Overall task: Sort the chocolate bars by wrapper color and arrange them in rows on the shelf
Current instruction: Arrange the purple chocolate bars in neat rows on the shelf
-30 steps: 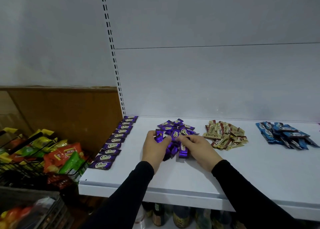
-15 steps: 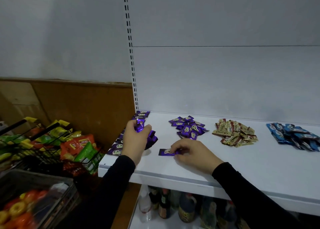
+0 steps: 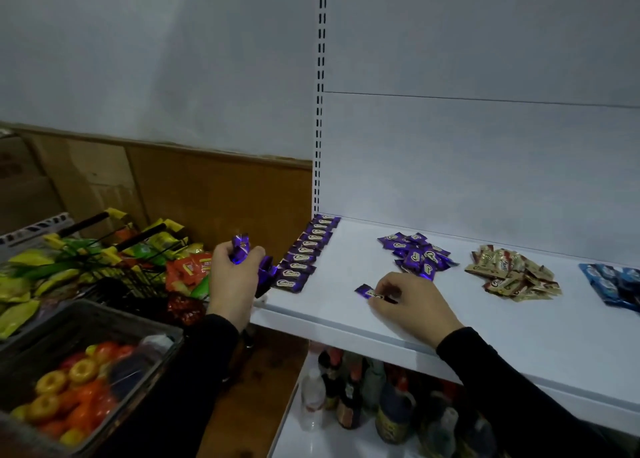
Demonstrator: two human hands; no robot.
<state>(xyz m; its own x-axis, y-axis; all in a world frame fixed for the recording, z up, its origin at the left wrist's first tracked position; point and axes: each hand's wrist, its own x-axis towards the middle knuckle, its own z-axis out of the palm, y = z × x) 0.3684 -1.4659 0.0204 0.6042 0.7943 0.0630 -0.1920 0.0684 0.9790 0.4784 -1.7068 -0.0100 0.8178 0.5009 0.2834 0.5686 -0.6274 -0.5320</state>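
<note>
- Left hand [image 3: 235, 281] clutches a purple bunch [image 3: 251, 260] off the shelf [image 3: 346, 322] edge; one could drop.
- Right hand [image 3: 408, 302] pinches one bar [image 3: 367, 292]; it may skew from the row [image 3: 308, 250].

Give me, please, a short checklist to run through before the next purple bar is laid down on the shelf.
1. Left hand holds a bunch of purple bars: ok.
2. Right hand fingers pinch a single purple bar on the shelf: ok.
3. Purple row along the left edge looks straight: ok.
4. Bare shelf beside the row: ok.
5. Purple pile, gold pile, blue pile unmixed: ok.
6. Single bar label up: cannot tell.
</note>
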